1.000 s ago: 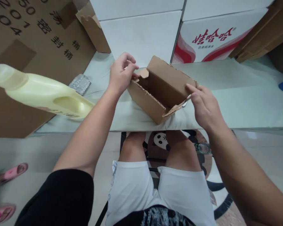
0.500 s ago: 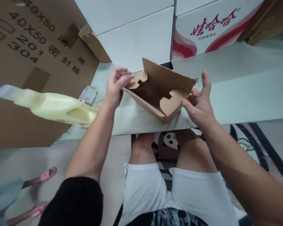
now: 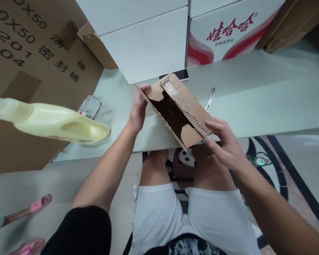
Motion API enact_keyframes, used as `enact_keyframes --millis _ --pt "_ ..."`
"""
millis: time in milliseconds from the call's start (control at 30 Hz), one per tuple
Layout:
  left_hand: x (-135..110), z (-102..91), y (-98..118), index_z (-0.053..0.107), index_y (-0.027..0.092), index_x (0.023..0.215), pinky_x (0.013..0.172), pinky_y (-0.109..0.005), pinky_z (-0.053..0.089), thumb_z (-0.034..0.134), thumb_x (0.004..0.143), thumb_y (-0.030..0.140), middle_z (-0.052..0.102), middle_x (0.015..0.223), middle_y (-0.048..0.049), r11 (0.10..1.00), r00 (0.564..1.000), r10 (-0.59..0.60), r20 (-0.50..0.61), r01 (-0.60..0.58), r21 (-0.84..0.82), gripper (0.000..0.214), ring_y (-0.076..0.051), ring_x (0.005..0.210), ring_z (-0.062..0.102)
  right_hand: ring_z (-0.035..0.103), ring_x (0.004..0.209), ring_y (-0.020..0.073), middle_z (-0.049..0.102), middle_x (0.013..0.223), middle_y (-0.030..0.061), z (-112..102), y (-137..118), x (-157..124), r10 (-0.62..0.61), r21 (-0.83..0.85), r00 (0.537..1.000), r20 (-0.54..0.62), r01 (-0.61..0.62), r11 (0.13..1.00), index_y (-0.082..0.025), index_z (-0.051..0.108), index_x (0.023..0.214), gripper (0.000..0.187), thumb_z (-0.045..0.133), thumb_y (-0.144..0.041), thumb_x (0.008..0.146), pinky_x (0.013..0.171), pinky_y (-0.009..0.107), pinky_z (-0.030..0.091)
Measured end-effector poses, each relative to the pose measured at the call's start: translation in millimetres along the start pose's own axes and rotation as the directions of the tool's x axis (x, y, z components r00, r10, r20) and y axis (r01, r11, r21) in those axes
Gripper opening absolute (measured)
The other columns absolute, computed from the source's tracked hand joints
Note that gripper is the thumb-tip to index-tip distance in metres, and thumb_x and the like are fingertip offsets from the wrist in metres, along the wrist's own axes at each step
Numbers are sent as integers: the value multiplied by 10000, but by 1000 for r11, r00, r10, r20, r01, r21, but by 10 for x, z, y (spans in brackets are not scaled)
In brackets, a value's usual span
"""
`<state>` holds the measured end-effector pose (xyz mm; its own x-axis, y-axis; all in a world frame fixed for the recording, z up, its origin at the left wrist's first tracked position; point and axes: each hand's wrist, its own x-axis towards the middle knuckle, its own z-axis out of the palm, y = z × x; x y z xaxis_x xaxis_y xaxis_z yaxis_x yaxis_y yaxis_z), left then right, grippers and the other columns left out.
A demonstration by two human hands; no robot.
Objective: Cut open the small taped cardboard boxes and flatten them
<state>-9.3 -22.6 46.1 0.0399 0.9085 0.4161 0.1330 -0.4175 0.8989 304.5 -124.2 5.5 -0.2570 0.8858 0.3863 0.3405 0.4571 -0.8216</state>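
Note:
A small brown cardboard box (image 3: 192, 109) is tilted over the table's front edge, its narrow opening facing up toward me. Small side flaps stick in at both ends, and clear tape marks one long panel. My left hand (image 3: 139, 109) grips the box's left end, its fingers partly hidden behind the cardboard. At the right end, my right hand (image 3: 224, 143) has its fingers on the corner and the thumb just below. Beyond the box lie a phone (image 3: 182, 74) and a slim white-handled cutter or similar tool (image 3: 210, 100). The inside of the box is dark.
A pale yellow bottle (image 3: 61, 122) stands at left beside a silver packet (image 3: 89, 107). A big carton (image 3: 18, 85) is behind them. White boxes (image 3: 149, 46) line the back of the green-covered table (image 3: 268, 99). Another person's feet in pink sandals (image 3: 41, 203) show at lower left.
The box has been turned in my hands, so its taped panel now shows and its far flap no longer stands up. My right fingers have come down onto its corner. The phone and slim tool are now uncovered.

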Motion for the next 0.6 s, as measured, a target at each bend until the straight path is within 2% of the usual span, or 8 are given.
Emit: enact_keyframes --millis 67,167,300,367,433,500,600 --pt "-6 71 -31 563 398 1271 1172 -488 446 616 790 812 615 1378 -36 994 999 40 28 -43 105 637 -334 1394 538 457 1465 303 456 1522 90 -7 -10 -38 -23 12 999 38 22 1000 -381 476 1446 512 608 -310 956 1180 574 452" --pt "12 170 -92 534 411 1370 1225 -505 386 676 782 785 549 1478 -40 972 995 95 -13 -90 218 711 -341 1479 445 392 1516 296 368 1589 79 4 -48 -61 -18 16 995 99 17 1000 -426 379 1510 621 591 -259 950 1158 561 487" --pt "-1 243 -219 667 386 1275 1241 -554 348 540 903 746 624 1408 -61 948 995 93 29 -97 303 533 -335 1432 476 414 1501 293 319 1628 74 79 -54 -133 30 3 989 143 -31 1000 -469 243 1586 746 571 -245 954 1125 558 522" --pt "-47 235 -267 725 359 1206 1237 -553 354 465 941 737 673 1364 -67 944 996 79 32 -85 319 530 -328 1376 518 451 1478 289 303 1658 83 136 -16 -208 38 32 992 124 -42 999 -481 110 1626 835 562 -248 964 1118 562 527" --pt "-127 192 -284 744 341 1191 1222 -539 375 461 947 729 701 1341 -66 949 997 72 -2 -68 308 539 -325 1339 546 513 1433 274 347 1654 98 188 40 -299 79 89 994 75 -86 992 -481 -29 1636 889 538 -266 986 1114 572 527" --pt "-245 122 -269 744 327 1203 1217 -532 378 502 934 724 709 1332 -64 954 997 62 -46 -46 295 538 -328 1331 557 535 1421 277 408 1629 110 223 103 -391 174 119 984 44 -178 977 -457 1 1646 845 532 -314 1003 1118 585 517" --pt "-488 19 -199 730 295 1229 1231 -546 349 549 906 735 701 1325 -66 956 990 13 -137 28 292 575 -335 1330 564 465 1487 308 396 1648 118 241 200 -516 295 125 951 90 -304 944 -394 246 1630 690 543 -416 1008 1133 580 503"
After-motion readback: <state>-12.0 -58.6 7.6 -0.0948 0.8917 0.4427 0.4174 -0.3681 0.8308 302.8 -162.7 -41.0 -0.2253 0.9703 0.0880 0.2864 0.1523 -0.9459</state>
